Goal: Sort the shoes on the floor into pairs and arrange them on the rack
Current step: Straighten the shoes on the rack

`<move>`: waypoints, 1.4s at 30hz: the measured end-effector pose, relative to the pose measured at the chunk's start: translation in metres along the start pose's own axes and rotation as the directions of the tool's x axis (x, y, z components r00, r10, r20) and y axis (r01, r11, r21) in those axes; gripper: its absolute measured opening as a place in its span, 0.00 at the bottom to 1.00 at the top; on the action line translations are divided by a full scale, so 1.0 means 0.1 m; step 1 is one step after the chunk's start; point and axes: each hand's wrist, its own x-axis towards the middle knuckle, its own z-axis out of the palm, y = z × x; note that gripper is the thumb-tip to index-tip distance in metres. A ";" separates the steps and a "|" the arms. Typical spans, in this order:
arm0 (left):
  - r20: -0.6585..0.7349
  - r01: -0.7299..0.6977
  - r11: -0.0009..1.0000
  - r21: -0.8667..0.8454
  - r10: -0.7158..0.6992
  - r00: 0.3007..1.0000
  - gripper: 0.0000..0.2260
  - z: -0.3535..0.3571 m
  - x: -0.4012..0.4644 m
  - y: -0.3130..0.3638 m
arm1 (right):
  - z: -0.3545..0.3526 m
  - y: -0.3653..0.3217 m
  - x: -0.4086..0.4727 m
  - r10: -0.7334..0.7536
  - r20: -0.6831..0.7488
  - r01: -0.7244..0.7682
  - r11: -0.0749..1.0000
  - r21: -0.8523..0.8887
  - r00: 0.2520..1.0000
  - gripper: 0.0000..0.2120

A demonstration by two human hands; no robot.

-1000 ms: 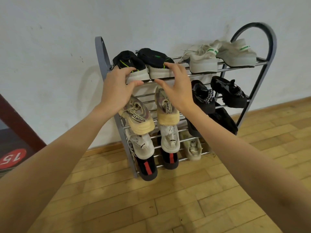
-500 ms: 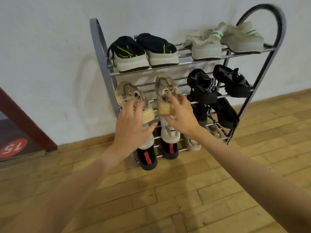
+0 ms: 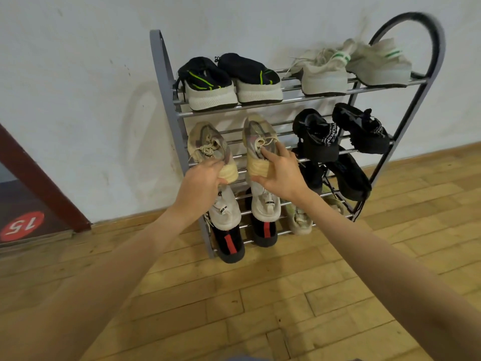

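Left hand (image 3: 201, 182) gripping left beige shoe's (image 3: 210, 149) heel, right hand (image 3: 281, 175) clasping right beige shoe (image 3: 257, 144); rack (image 3: 166, 95)

Even, soft indoor light, fairly bright. Faint rack (image 3: 166, 82) shadow on wall (image 3: 78, 74) to its left. Wide-angle bending at edges; forearms near cam slightly blurred.

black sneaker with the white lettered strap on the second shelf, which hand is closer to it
Right. The right hand grips a beige shoe just left of the black strapped sneaker; the left hand holds the other beige shoe farther left.
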 end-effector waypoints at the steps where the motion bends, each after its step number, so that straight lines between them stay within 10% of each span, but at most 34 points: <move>1: -0.017 0.003 1.000 0.000 -0.003 1.000 0.15 0.00 -0.01 0.00 | -0.01 -0.01 -0.01 -0.011 0.002 0.011 1.000 0.015 1.000 0.34; 18: -0.059 0.063 0.998 -0.017 -0.064 0.996 0.18 0.03 0.04 -0.16 | 0.18 -0.05 0.24 -0.157 0.113 0.147 0.985 0.094 0.981 0.37; 24: -0.262 -0.023 0.997 0.074 0.042 0.964 0.13 0.32 -0.55 -0.09 | 0.42 0.23 -0.59 -0.272 -0.385 0.302 0.953 0.019 0.882 0.11; 32: 0.245 0.106 0.988 0.115 -0.132 0.961 0.32 1.01 -0.71 -0.13 | 0.99 0.49 -0.77 0.158 0.156 -0.149 0.987 -0.068 0.975 0.43; 42: 0.268 0.098 0.994 0.057 -0.109 0.957 0.21 1.10 -0.66 -0.31 | 1.25 0.61 -0.48 0.203 0.105 -0.195 0.977 -0.085 0.974 0.28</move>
